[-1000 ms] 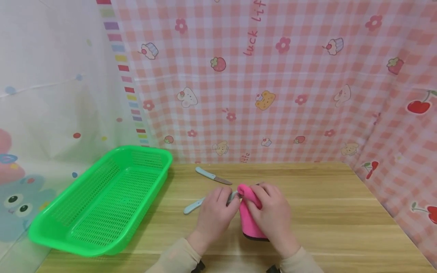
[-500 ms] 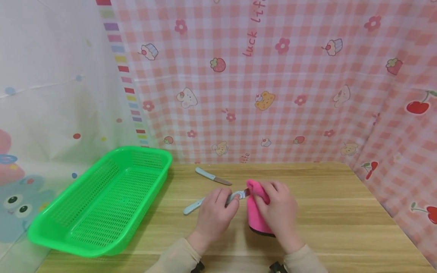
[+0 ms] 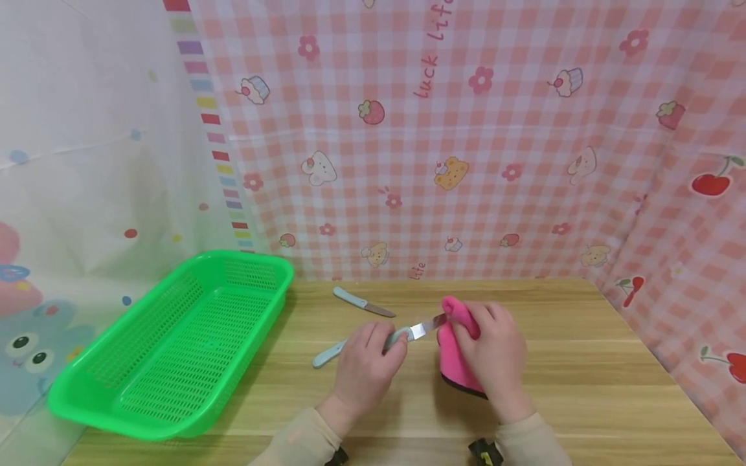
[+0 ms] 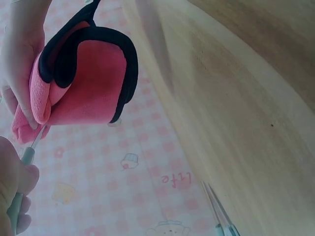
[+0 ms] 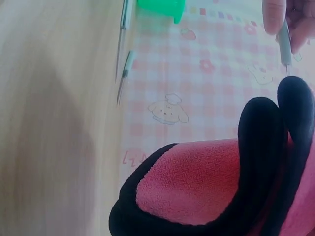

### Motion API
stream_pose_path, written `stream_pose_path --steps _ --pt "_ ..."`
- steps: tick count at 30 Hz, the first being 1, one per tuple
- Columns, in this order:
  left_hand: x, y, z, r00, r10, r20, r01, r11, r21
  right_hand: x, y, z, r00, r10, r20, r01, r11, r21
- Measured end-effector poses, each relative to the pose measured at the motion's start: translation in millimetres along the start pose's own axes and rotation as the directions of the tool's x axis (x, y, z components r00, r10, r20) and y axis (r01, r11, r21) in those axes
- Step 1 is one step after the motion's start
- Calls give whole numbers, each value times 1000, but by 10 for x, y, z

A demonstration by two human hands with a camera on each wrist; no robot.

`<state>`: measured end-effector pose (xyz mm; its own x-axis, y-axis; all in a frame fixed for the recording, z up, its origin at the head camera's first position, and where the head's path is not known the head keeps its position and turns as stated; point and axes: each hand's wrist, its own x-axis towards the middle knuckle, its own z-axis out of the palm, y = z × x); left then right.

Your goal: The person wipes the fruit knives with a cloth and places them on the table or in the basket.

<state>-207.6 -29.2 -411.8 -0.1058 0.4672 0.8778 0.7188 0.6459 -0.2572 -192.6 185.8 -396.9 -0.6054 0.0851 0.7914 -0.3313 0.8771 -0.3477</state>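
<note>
In the head view my left hand grips a knife by its light blue handle, the blade pointing right. My right hand holds a pink cloth with dark edging, folded over the blade so the tip is hidden in it. From the left wrist, the blade shows between the handle and the folded cloth. The cloth's black-edged folds fill the lower right wrist view. Both hands are above the table.
A second knife lies on the wooden table toward the back. The handle of a third knife shows left of my left hand, its blade hidden. A green perforated basket stands at left. Checked fabric hangs behind.
My right hand and the pink cloth have moved right and slightly up along the blade, baring more of the metal. My left hand has stayed nearly still with the knife.
</note>
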Motion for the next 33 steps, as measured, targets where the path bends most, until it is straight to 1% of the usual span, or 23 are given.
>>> stream_pose_path --steps 9,15,17,21,24,29,33 --pt "2 -19 -6 1000 -20 1 20 1000 -3 32 72 -56 999 22 -38 -22 1000 11" --pt "12 -45 -17 999 -50 0 50 999 -12 62 83 -144 998 23 -64 -21 999 33" --pt "18 -55 -27 998 -61 9 62 998 -9 71 66 -181 997 21 -74 -18 999 41" --pt "34 -71 -44 996 -81 24 81 997 -1 91 8 -241 996 -9 -92 15 998 63" --pt "53 -80 -46 996 -87 22 87 996 4 93 -59 -267 994 -52 -95 59 995 74" --pt "91 -86 -32 997 -75 13 75 997 6 57 -182 -251 992 -107 -59 112 991 79" --pt "102 -79 -17 997 -66 29 66 998 12 28 -248 -198 989 -143 -29 145 986 83"
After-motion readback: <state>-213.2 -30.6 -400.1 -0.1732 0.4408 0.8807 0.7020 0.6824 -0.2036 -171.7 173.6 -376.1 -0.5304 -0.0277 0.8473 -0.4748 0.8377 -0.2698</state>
